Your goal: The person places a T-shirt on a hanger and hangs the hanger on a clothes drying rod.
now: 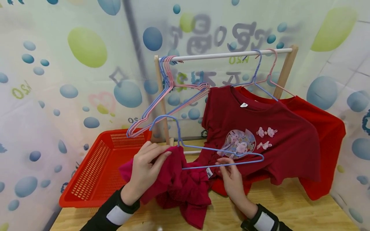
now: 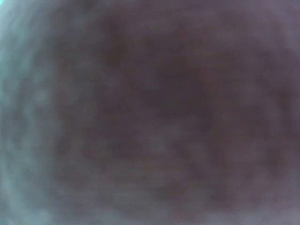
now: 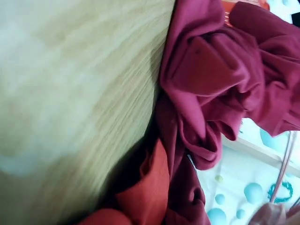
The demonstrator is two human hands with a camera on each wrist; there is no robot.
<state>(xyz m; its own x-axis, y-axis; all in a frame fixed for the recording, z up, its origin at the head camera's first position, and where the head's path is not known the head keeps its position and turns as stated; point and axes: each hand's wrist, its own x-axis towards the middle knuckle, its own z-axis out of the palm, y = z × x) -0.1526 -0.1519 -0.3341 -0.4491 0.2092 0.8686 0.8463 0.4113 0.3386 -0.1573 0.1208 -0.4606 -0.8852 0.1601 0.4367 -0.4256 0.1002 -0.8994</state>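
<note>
A blue clothes hanger (image 1: 208, 148) is held up in the middle of the head view, its hook towards the upper left. My left hand (image 1: 144, 168) pinches a crumpled magenta garment (image 1: 173, 179) beside the hanger's neck. The garment covers the hanger's left arm and hangs in folds to the table. On the right, my right hand (image 1: 232, 183) holds the hanger's lower bar between thumb and fingers. A white label (image 1: 209, 172) shows on the cloth. The right wrist view catches the garment's bunched folds (image 3: 211, 70); the left wrist view is dark and blurred.
Behind stands a rack with a white rail (image 1: 214, 56). Several blue and pink hangers (image 1: 170, 86) hang at its left end. A dark red T-shirt (image 1: 277, 128) and a red garment (image 1: 332, 134) hang right. A red basket (image 1: 78, 179) sits left on the wooden table (image 1: 289, 208).
</note>
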